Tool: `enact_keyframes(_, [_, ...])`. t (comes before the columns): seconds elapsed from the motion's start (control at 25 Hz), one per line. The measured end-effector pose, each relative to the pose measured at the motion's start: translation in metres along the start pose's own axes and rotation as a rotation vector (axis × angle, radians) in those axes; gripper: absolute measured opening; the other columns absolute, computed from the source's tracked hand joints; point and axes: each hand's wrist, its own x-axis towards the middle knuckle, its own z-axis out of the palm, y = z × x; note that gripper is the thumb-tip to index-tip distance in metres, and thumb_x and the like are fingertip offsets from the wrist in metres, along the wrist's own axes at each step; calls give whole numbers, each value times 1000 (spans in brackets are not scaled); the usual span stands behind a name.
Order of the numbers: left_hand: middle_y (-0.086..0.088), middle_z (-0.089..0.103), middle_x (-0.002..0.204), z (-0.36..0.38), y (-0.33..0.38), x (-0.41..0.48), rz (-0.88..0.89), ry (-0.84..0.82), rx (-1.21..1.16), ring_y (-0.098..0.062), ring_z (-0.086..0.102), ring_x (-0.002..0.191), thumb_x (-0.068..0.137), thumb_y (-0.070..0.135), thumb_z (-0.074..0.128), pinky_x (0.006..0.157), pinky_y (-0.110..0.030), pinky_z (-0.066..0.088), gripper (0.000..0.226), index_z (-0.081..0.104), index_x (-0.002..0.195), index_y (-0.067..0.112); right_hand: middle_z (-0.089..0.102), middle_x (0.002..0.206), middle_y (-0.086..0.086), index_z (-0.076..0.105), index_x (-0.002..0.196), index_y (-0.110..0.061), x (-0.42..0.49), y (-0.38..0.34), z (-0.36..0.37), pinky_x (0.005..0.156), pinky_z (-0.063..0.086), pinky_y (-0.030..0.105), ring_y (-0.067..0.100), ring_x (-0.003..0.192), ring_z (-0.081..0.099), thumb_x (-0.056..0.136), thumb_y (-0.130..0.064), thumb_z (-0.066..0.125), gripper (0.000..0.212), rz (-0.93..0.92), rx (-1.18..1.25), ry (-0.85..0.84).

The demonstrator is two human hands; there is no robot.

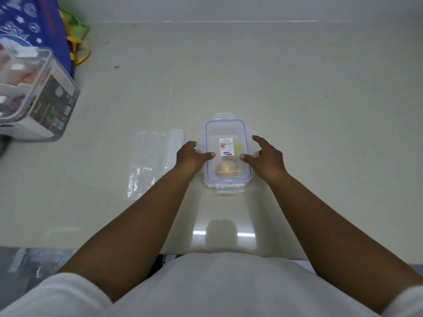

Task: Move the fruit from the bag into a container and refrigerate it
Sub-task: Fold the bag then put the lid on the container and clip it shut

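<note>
A clear plastic container (226,131) with a blue-sealed lid stands in the middle of the counter. Through the lid I see a reddish-yellow fruit (226,169) near me and a green fruit (238,147) behind it. A white label (226,146) is stuck on the lid. My left hand (191,157) rests on the lid's left edge, thumb on top. My right hand (265,156) is at the right edge, thumb on the lid and fingers spread above the side clip. An empty clear zip bag (151,161) lies flat to the left of the container.
A large clear storage box (39,92) with white parts stands at the far left. Behind it is a blue patterned bag (29,21) with yellow and green fabric. The beige counter (297,88) stretches behind and to the right. Its near edge is by my body.
</note>
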Motion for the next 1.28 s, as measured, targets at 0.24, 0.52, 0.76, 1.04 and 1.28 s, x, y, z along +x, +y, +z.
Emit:
enact_keyframes(0.24, [-11,61,122,-1,-10,-4,-67,-34,-112,-29,66,100,71,31,83,78,-39,59,71,50,131,13,61,94,-1,42,142,-33,-7,5,4,85,45,28,16,89,57,75,-45,76,76,-2,4,-11])
enact_keyframes(0.52, [-8,61,111,-1,-9,-8,-43,-4,-64,-27,63,99,72,33,82,85,-44,58,69,49,128,12,56,82,-8,42,142,-31,-16,8,12,81,41,25,17,88,58,76,-43,76,75,-20,7,-7])
enact_keyframes(0.76, [-11,62,118,-2,-16,-11,-64,-35,-76,-28,64,100,73,32,82,86,-45,58,66,52,127,11,58,94,-5,46,141,-28,-15,13,10,84,39,25,14,92,55,77,-38,77,71,-32,15,43])
enact_keyframes(1.04, [-12,49,128,1,-7,-13,183,172,383,-30,54,115,64,45,84,88,-39,48,81,49,128,10,52,133,12,41,145,-25,-9,8,8,99,45,38,28,121,54,80,-46,72,75,12,-198,-24])
enact_keyframes(1.28, [-11,67,110,0,12,-5,91,-21,455,-22,58,84,74,40,79,66,-26,39,54,61,110,4,72,109,14,70,107,-3,7,-13,0,80,47,29,27,100,67,73,-39,79,50,56,-345,-129])
